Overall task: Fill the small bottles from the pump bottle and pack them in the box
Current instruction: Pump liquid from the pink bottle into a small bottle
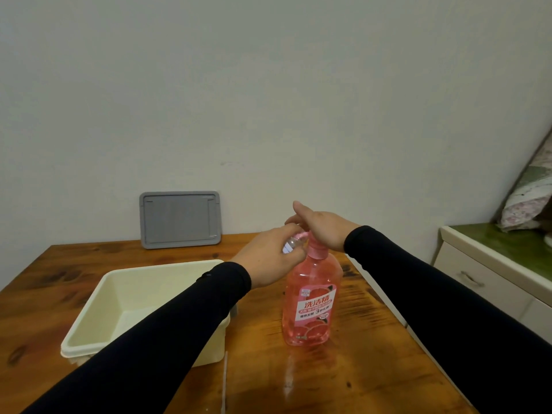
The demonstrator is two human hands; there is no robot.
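The pump bottle stands upright on the wooden table, right of centre, pink and see-through, with a red and white label facing the camera (the smaller print on it is too blurred to read). Nearest the camera, two black sleeves cross the table from the lower corners; the left sleeve lies over the near right corner of the box, hiding that part of its rim. The box is cream-coloured and open, sitting left of the pump bottle, and what shows of its inside holds nothing.

Farther in, the left hand has its grip closed around a small bottle, holding it tilted at the pink spout of the pump; only a clear bit of the small bottle shows between the fingers, so its fill level cannot be told. The right hand rests palm down on the pump head with fingers fairly straight, its grip not curled around anything, and it hides the pump head itself.

At the far edge of the table a grey lid leans upright against the wall. To the right, cut off by the picture's edge, stands a white cabinet with a green top.
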